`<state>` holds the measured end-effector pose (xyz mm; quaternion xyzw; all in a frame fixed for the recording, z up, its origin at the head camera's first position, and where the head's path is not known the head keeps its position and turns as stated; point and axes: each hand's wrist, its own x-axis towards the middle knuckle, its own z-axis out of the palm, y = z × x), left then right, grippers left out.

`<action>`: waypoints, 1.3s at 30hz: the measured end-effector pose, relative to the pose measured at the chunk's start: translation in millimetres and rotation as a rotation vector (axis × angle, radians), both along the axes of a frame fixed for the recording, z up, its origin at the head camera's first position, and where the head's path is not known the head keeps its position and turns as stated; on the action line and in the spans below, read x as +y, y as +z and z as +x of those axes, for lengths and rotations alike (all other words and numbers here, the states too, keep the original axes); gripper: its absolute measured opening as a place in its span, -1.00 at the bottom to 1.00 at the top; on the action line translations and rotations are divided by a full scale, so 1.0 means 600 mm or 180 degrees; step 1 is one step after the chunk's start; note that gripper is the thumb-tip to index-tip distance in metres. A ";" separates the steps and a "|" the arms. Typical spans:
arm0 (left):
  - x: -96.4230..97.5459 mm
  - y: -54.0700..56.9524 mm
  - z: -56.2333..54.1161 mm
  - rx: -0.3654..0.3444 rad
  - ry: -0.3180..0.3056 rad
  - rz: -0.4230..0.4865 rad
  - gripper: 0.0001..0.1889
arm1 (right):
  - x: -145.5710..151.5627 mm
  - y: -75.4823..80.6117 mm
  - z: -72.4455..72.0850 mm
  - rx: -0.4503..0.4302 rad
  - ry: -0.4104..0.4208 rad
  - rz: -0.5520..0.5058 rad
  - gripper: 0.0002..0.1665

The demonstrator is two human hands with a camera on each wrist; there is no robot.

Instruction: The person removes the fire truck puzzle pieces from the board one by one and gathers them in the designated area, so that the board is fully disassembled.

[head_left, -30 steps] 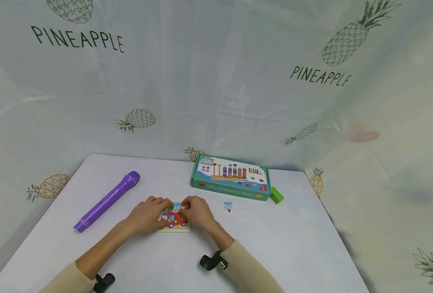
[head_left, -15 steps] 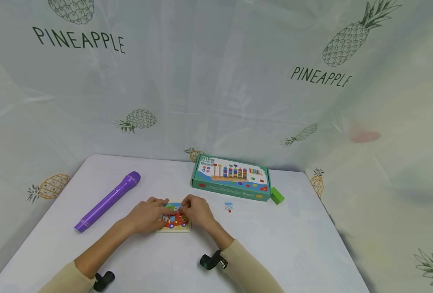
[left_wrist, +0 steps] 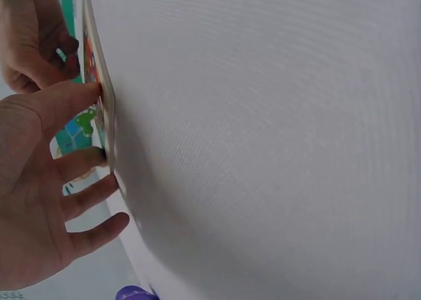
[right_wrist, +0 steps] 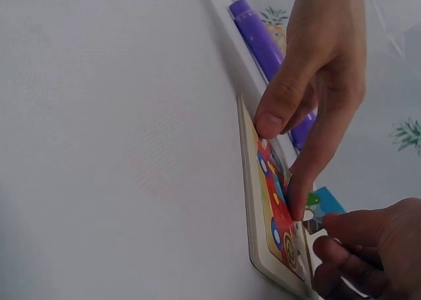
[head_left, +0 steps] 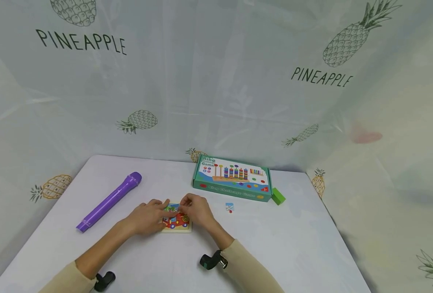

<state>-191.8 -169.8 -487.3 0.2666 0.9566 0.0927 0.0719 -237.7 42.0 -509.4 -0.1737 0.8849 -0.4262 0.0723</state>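
Observation:
A small wooden puzzle board [head_left: 177,230] with a red truck picture lies flat on the table. My left hand [head_left: 147,217] reaches over its left side, with thumb and outstretched fingers touching the board. In the right wrist view, the left index finger [right_wrist: 309,185] presses down on the picture. My right hand [head_left: 199,211] is at the upper right of the board, its thumb and fingers pinching a small puzzle piece [right_wrist: 329,201] that is mostly hidden. A loose blue-and-white puzzle piece [head_left: 229,206] lies right of the board.
A green Ring Challenge Game box [head_left: 231,178] stands at the back, with a green block [head_left: 278,196] touching or close to its right end. To the left lies a purple microphone-shaped tube [head_left: 109,202]. A pineapple-print curtain [head_left: 216,81] hangs behind the white table [head_left: 293,244].
The left index finger has moved from the board's top edge across the picture toward the right fingers. The piece by the right hand now lies lower and flatter. The right hand has barely moved.

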 end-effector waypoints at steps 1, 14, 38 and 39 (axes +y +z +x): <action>0.000 0.000 0.000 0.0007 -0.0006 -0.0008 -0.53 | 0.000 0.000 0.000 0.0011 0.0020 -0.0028 -0.92; 0.002 0.001 0.001 -0.0009 0.0036 -0.0043 -0.51 | 0.046 -0.002 0.000 0.0190 0.0015 -0.0199 -0.75; 0.000 -0.004 0.003 -0.0036 0.0095 0.0062 -0.50 | 0.196 0.009 -0.033 0.0112 -0.0441 0.0414 -0.85; 0.000 -0.004 0.002 -0.0030 0.0090 0.0065 -0.50 | 0.198 0.008 -0.035 0.0139 -0.0426 0.0444 -0.86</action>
